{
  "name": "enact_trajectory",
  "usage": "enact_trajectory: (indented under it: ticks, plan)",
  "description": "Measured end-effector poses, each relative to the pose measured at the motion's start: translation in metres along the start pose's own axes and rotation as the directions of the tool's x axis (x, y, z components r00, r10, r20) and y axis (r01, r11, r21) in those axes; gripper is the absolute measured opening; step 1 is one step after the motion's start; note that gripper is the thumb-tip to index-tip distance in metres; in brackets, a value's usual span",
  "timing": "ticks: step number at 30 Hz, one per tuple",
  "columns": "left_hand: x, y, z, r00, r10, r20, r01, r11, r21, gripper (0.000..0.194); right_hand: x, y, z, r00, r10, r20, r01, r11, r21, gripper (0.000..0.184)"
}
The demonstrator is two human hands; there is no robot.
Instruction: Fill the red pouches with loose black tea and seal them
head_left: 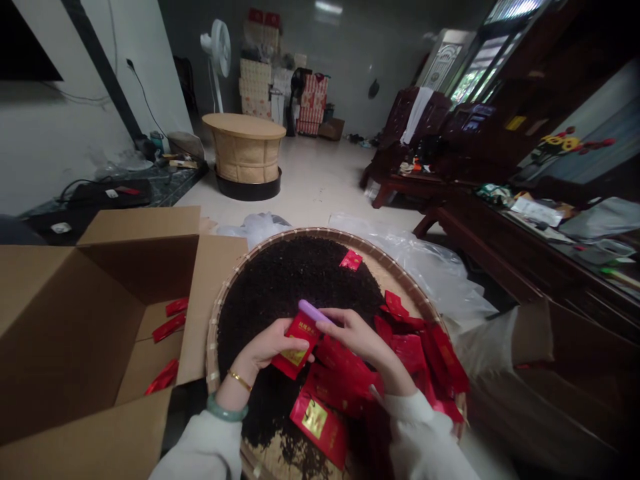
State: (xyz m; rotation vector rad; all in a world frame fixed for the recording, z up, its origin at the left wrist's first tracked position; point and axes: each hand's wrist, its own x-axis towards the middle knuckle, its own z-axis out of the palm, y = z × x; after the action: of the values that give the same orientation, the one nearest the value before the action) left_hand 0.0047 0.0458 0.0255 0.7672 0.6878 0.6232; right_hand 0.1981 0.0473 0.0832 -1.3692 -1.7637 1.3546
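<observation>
My left hand (274,343) grips a red packet (299,347) with gold print, its thumb across the front. At the packet's top edge, my right hand (349,328) holds a lilac bar-shaped tool (313,311), which looks like a bag clip or hand sealer. Both hands are over a round woven bamboo tray (214,340). Dark loose tea leaves (280,273) cover its left and far parts. Several more red packets (325,427) are heaped on its right and near side. One single packet (351,260) lies on the leaves at the far side.
An open cardboard box (100,320) with several red packets inside stands left of the tray. Clear plastic sheeting (415,263) lies beyond it on the floor. A dark wooden table (480,233) is at the right; a round bamboo stand (245,153) and a white fan (220,50) are farther back.
</observation>
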Motion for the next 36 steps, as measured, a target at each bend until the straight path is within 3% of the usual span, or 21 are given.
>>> enact_trajectory:
  ticks: [5, 10, 19, 24, 27, 36]
  plan:
    - [0.003, 0.0, 0.001, 1.0, 0.002, 0.004, -0.002, 0.995, -0.098, 0.048, 0.011, 0.003, -0.004, 0.999, 0.021, 0.046, -0.023, 0.998, 0.052, 0.036]
    - [0.005, -0.001, 0.001, 0.996, -0.085, -0.039, 0.076, 0.979, -0.187, 0.061, 0.013, 0.006, -0.004, 0.998, 0.043, 0.05, -0.05, 0.989, 0.14, 0.04]
    - [0.003, 0.002, 0.003, 0.998, -0.064, -0.016, 0.06, 0.985, -0.164, 0.052, 0.014, 0.009, -0.004, 0.999, 0.027, 0.023, -0.03, 0.992, 0.124, 0.034]
    - [0.003, 0.001, 0.001, 0.998, -0.061, -0.001, 0.06, 0.988, -0.145, 0.05, 0.01, 0.007, -0.008, 0.996, 0.081, 0.043, -0.089, 0.965, 0.248, 0.044]
    - [0.003, 0.001, 0.001, 0.997, -0.081, 0.005, 0.081, 0.986, -0.144, 0.051, 0.008, 0.005, -0.012, 0.992, 0.122, 0.011, -0.121, 0.963, 0.239, 0.051]
    - [0.003, 0.0, 0.002, 0.998, -0.055, -0.041, 0.05, 0.993, -0.107, 0.048, 0.016, 0.013, -0.002, 0.998, 0.045, 0.039, -0.051, 0.986, 0.16, 0.04]
